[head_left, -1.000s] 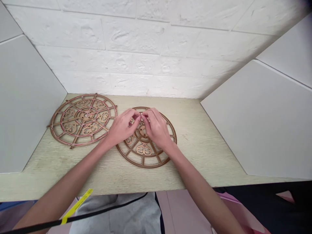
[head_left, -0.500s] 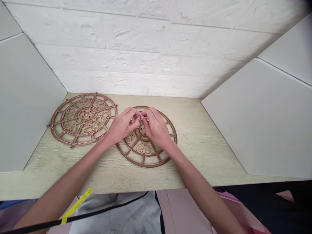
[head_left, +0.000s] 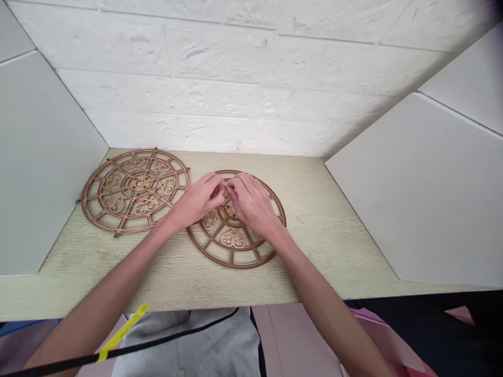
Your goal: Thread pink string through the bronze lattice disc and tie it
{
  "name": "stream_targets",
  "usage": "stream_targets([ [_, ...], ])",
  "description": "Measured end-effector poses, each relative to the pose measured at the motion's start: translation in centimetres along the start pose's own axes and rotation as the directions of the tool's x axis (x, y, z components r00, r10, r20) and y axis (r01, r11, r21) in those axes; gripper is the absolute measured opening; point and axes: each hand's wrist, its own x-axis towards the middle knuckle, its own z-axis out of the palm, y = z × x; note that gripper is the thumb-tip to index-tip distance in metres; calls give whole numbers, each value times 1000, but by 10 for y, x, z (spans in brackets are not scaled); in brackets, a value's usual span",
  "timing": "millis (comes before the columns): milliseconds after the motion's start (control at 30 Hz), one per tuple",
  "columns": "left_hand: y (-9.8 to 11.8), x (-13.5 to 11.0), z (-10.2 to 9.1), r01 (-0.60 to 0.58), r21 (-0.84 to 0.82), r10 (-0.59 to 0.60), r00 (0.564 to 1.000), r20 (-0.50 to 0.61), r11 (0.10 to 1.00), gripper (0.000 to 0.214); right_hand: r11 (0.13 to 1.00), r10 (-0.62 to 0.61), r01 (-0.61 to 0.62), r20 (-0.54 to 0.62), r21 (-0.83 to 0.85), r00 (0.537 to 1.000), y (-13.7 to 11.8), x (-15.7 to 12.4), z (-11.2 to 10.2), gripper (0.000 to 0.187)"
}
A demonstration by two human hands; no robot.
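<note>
Fingertips of our left hand (head_left: 200,199) and right hand (head_left: 253,204) now slightly farther apart; grille (head_left: 231,217) beneath stays put on counter (head_left: 314,251), so work seems centred on same spot. Fingers curled; whether grasping anything, we cannot tell. Second grille (head_left: 135,184) lies left.

Two bare hands, left (head_left: 198,201) and right (head_left: 253,207), on slim forearms (head_left: 318,293), uncovered from wrist to bottom edge of frame. Grey cloth (head_left: 188,345) at the torso or lap, can't tell which garment; matte, lightly creased, faint vertical seam, dark edging (head_left: 260,343) down its right side. Thin black cord (head_left: 168,343) slants across the front of it, thicker toward lower left. Bright yellow tag (head_left: 126,330) wrapped round the cord, long flat tail sticking up; print on it too small to read.
</note>
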Motion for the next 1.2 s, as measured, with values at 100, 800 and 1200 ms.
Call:
stream_targets([
  [100,-2,2,-5,4,-42,-2,998,55,999,10,1000,-19,20,45,-9,999,2,0,-1,19],
  [800,6,-4,-3,-37,148,53,993,-107,988,28,711,290,-327,164,623,943,-1,3,-5,18],
  [1200,6,-3,-4,-70,216,82,995,-49,974,31,746,257,-311,176,588,950,-2,3,-5,17],
])
